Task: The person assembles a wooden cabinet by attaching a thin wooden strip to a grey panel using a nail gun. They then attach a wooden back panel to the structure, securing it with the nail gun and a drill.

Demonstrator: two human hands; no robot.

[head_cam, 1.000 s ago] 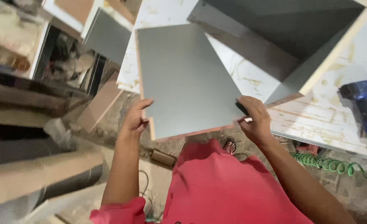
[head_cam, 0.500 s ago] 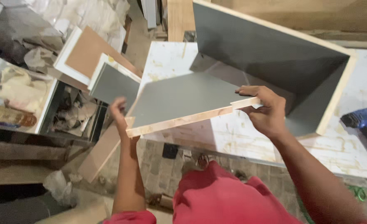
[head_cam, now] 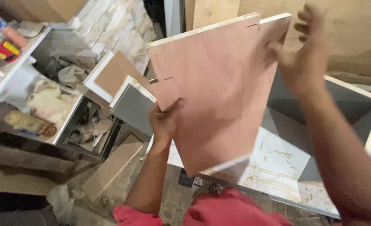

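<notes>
Hands (head_cam: 164, 121) on panel (head_cam: 219, 96) edges, seemingly.

The plywood panel (head_cam: 219, 96) shows a matt reddish-brown wood face with pale raw edges.

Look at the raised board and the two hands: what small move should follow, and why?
Probably close the right hand on the board at its top corner. The board stands tilted with its reddish face toward the camera, gripped only by the left hand at one edge, while the blurred right hand seems open beside it.
</notes>
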